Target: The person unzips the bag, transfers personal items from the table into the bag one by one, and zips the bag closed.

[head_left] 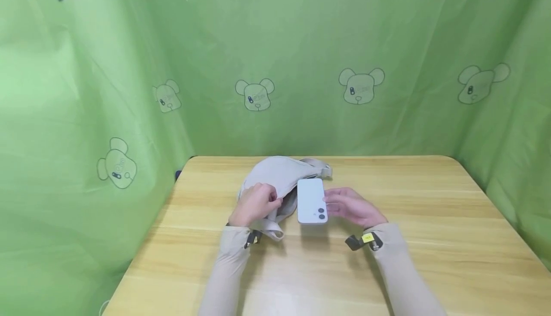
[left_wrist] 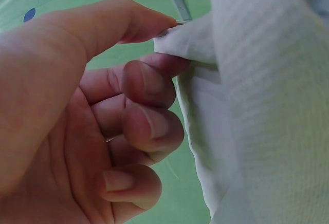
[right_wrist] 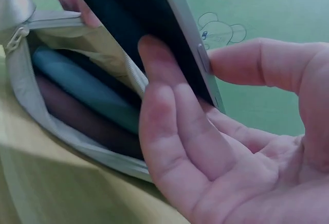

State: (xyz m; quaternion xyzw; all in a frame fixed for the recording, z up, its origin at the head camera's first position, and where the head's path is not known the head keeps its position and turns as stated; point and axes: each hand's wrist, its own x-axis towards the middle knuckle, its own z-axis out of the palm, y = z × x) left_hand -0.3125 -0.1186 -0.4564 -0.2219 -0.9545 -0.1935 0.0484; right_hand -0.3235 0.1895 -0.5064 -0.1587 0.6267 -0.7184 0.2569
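A pale grey crescent-shaped waist bag lies on the table with its zipped mouth gaping toward the right. My left hand pinches the fabric edge of that mouth between thumb and forefinger, its other fingers curled. In my right hand is a white smartphone, gripped by one long side, back and twin lenses facing up. It hovers beside the bag's mouth, above the table. Inside the bag, the right wrist view shows a blue-green item and a dark brownish one, partly hidden by the phone and fingers.
The wooden table spreads out around the bag. Green curtains printed with bear heads stand behind it and at both sides. A strap with a buckle trails from the bag's far right end, and another strap loop hangs nearer.
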